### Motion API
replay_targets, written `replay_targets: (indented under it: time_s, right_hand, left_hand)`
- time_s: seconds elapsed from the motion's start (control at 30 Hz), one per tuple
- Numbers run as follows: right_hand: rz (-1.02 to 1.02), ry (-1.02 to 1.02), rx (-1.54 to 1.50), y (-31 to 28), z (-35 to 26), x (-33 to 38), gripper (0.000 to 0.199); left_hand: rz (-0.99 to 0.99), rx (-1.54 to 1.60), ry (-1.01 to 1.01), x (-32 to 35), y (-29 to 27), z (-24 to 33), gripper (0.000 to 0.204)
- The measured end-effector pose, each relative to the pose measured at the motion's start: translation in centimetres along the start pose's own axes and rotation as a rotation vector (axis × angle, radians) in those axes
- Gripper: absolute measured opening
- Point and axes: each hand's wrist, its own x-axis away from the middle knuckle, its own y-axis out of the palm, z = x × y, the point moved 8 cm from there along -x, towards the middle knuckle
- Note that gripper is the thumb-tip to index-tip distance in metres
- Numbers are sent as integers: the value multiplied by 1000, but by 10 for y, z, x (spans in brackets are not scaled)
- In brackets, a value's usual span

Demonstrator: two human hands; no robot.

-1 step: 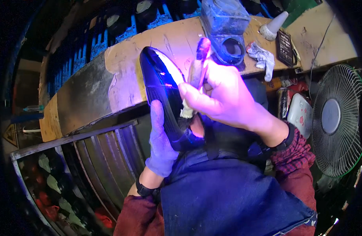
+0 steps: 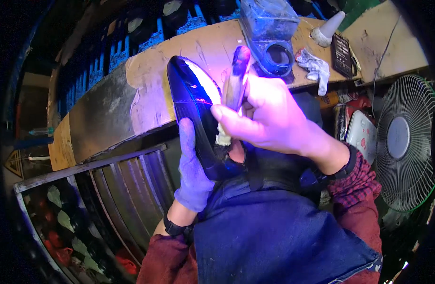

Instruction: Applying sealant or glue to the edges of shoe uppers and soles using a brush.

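My left hand (image 2: 193, 177), in a pale knitted glove, grips a black shoe (image 2: 194, 116) from its left side and underneath. The shoe is tilted, toe up and away from me, its pale edge or sole brightly lit by violet light. Pinched in my bare right hand (image 2: 269, 118) is a brush (image 2: 236, 83) with a worn wooden handle. Its handle points up, and a whitish crusted collar and dark bristles point down against the shoe's heel end. My right fingers partly hide the handle.
A cardboard-covered bench (image 2: 151, 90) lies beyond the shoe. On it are a grimy box-like container (image 2: 269, 28) with a round opening, a crumpled white glove (image 2: 314, 68), a grey cone (image 2: 328, 31) and a dark flat device (image 2: 342, 54). A fan (image 2: 398, 137) stands right, a metal rack (image 2: 123, 189) left.
My right hand and the brush have shifted very slightly left. The shoe stays in my left hand, nearly still.
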Motion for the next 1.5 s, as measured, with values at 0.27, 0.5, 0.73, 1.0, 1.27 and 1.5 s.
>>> replay_targets:
  time_s: [0.27, 0.5, 0.73, 1.0, 1.27, 1.5]
  right_hand:
    - [-313, -504, 1, 0, -71, -19, 33]
    - [-342, -684, -95, -13, -70, -26, 22]
    - [-381, -607, -141, -19, -38, -43, 21]
    - [-44, -416, -275, -47, -9, -66, 22]
    - [302, 79, -44, -107, 69, -9, 13]
    - [476, 200, -147, -138, 109, 32, 13]
  left_hand:
    - [-105, 191, 372, -15, 6, 40, 48]
    - [244, -281, 1526, 30, 67, 87, 29]
    - [139, -1944, 1099, 45, 54, 84, 31]
    - [244, -1012, 318, 23, -3, 86, 49]
    - [-88, -123, 286, 2, 28, 162, 41]
    - [843, -1933, 728, -84, -17, 364, 67]
